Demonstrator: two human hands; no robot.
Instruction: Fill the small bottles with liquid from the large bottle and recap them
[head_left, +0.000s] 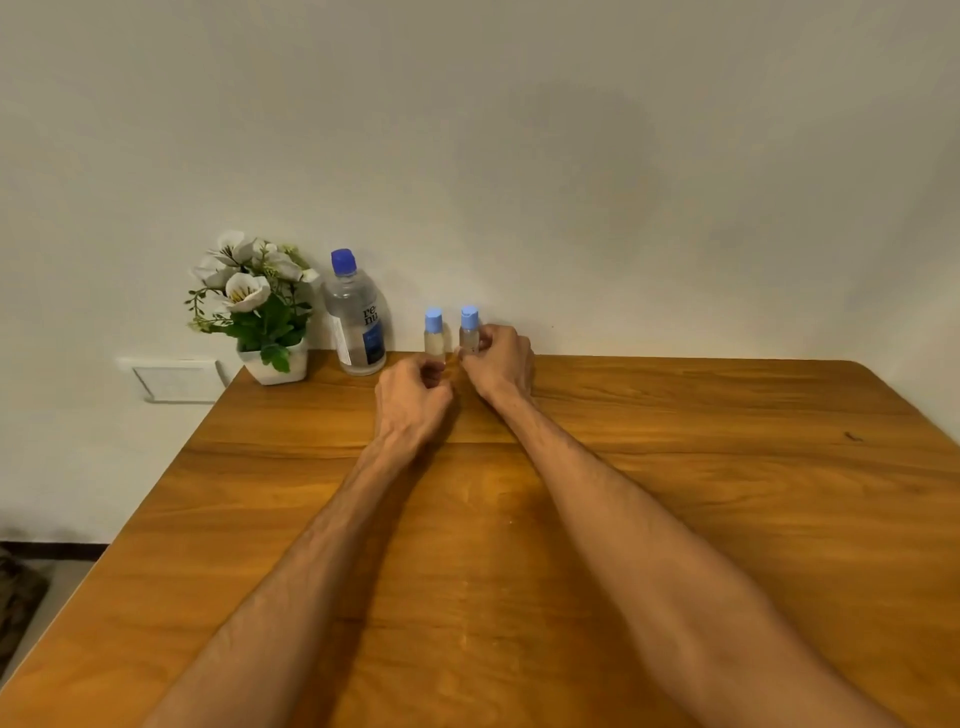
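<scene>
Left hand (415, 387) grips one small bottle (434, 332), right hand (501, 361) the other small bottle (469, 328), both capped, near the table's (675, 467) far edge.

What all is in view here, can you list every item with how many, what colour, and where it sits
large bottle: 1, clear with blue cap, table's far edge by the wall
small bottles: 2, clear with light blue caps, right of the large bottle
flower pot: 1, white with white flowers, far left corner
table: 1, brown wood, fills foreground
wall plate: 1, white, left of table
left hand: 1, at left small bottle
right hand: 1, gripping right small bottle
</scene>
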